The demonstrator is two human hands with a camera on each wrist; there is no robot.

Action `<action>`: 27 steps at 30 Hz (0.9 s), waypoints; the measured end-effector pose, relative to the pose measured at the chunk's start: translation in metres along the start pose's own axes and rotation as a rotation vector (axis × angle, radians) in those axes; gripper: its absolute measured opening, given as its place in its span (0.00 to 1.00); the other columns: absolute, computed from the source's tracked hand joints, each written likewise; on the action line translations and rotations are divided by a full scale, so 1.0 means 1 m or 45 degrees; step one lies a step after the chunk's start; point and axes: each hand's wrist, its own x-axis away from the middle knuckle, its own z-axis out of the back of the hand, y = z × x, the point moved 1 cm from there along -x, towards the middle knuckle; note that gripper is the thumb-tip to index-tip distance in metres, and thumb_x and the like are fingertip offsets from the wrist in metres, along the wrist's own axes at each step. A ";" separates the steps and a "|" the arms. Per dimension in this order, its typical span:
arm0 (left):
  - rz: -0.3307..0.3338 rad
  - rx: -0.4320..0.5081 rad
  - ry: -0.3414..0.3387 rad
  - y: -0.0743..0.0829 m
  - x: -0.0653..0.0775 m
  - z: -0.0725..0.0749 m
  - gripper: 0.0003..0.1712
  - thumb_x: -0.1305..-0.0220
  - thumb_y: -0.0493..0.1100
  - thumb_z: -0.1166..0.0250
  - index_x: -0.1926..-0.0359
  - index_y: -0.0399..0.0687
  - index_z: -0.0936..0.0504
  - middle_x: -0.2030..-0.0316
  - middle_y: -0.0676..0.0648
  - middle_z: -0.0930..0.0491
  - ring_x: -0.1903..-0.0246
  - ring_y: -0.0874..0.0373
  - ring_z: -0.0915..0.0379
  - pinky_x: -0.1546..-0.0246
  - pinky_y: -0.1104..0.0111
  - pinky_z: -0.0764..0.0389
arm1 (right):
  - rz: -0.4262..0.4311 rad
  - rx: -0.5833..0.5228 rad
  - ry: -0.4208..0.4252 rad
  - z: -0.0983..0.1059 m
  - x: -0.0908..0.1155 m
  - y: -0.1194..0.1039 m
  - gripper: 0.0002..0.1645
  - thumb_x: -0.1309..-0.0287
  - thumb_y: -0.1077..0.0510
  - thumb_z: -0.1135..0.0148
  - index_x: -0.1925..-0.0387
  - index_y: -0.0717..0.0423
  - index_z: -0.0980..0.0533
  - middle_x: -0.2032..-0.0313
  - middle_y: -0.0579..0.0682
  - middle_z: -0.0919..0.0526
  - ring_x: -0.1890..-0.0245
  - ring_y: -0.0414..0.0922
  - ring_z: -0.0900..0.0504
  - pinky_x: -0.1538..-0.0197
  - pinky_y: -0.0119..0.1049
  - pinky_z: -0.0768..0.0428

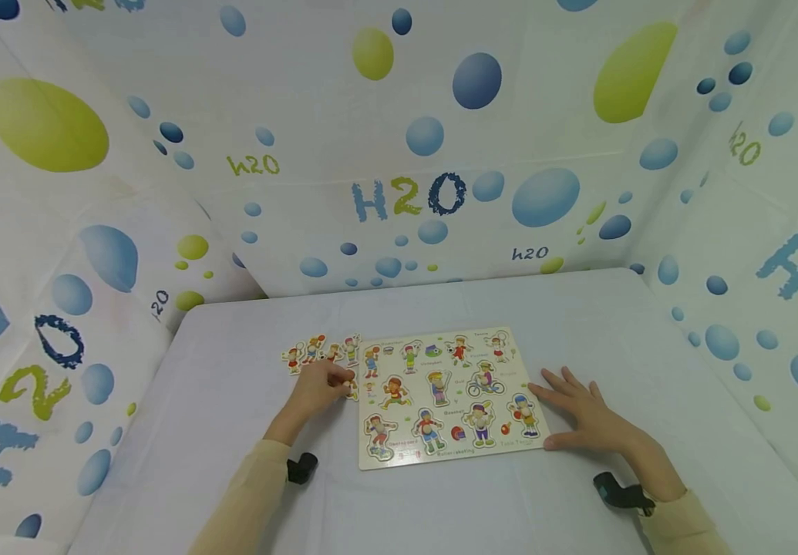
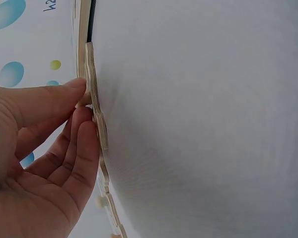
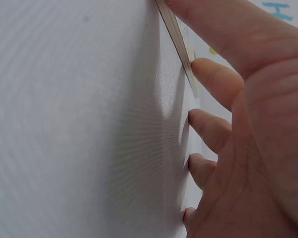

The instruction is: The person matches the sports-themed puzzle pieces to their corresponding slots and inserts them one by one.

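A wooden peg puzzle board [image 1: 464,455] with printed sports figures lies flat on the white table. At its left edge my left hand [image 1: 317,389] pinches a small puzzle piece [image 1: 351,388] between thumb and fingers. In the left wrist view, the thumb and fingertips close round the knob of that thin wooden piece [image 2: 91,74], seen edge-on beside the board. My right hand [image 1: 589,416] has its fingers spread at the board's right side, thumb and index fingertip at the edge. From the right wrist, the board's edge [image 3: 175,37] shows beside the thumb.
Several loose figure pieces [image 1: 313,347] lie in a cluster left of the board, just beyond my left hand. White cloth covers the table [image 1: 232,370]. Curtains [image 1: 399,231] with blue and green drops stand at the back and both sides.
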 end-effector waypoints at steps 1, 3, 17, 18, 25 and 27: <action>-0.007 -0.013 0.001 0.000 0.000 0.000 0.08 0.47 0.31 0.29 0.63 0.38 0.12 0.64 0.46 0.16 0.69 0.59 0.26 0.71 0.72 0.26 | 0.006 0.001 0.004 0.000 0.000 0.000 0.53 0.58 0.34 0.27 0.30 0.44 0.34 0.26 0.65 0.46 0.28 0.74 0.59 0.38 0.78 0.65; -0.019 -0.034 0.007 0.001 0.000 -0.001 0.07 0.47 0.31 0.29 0.64 0.38 0.12 0.64 0.45 0.15 0.70 0.59 0.26 0.71 0.72 0.25 | 0.006 0.008 0.010 0.000 0.000 -0.001 0.53 0.58 0.34 0.27 0.30 0.45 0.34 0.27 0.65 0.46 0.28 0.74 0.59 0.38 0.79 0.65; -0.066 -0.069 0.031 0.004 0.002 -0.001 0.05 0.46 0.31 0.30 0.66 0.37 0.12 0.67 0.44 0.15 0.70 0.58 0.23 0.68 0.67 0.22 | -0.009 0.004 -0.008 0.001 0.000 -0.004 0.53 0.58 0.34 0.27 0.30 0.46 0.34 0.26 0.65 0.47 0.28 0.73 0.60 0.38 0.78 0.66; -0.066 -0.072 0.031 0.004 0.003 -0.001 0.05 0.46 0.31 0.30 0.66 0.37 0.12 0.68 0.43 0.15 0.70 0.58 0.23 0.68 0.67 0.23 | -0.009 0.001 -0.008 0.001 0.000 -0.003 0.53 0.58 0.34 0.27 0.30 0.46 0.34 0.26 0.65 0.47 0.28 0.73 0.60 0.38 0.78 0.66; -0.094 -0.086 0.042 0.005 0.005 0.001 0.05 0.46 0.31 0.30 0.66 0.36 0.12 0.69 0.44 0.15 0.71 0.58 0.24 0.69 0.67 0.23 | -0.025 -0.011 -0.011 0.001 0.000 -0.003 0.54 0.58 0.34 0.27 0.30 0.46 0.34 0.26 0.64 0.47 0.27 0.72 0.61 0.37 0.77 0.67; -0.097 -0.084 0.045 0.006 0.006 0.001 0.05 0.46 0.31 0.30 0.66 0.36 0.12 0.70 0.44 0.16 0.71 0.58 0.24 0.69 0.67 0.23 | -0.033 -0.004 -0.014 0.001 0.000 -0.002 0.54 0.59 0.33 0.27 0.30 0.46 0.34 0.26 0.63 0.47 0.27 0.72 0.61 0.36 0.77 0.67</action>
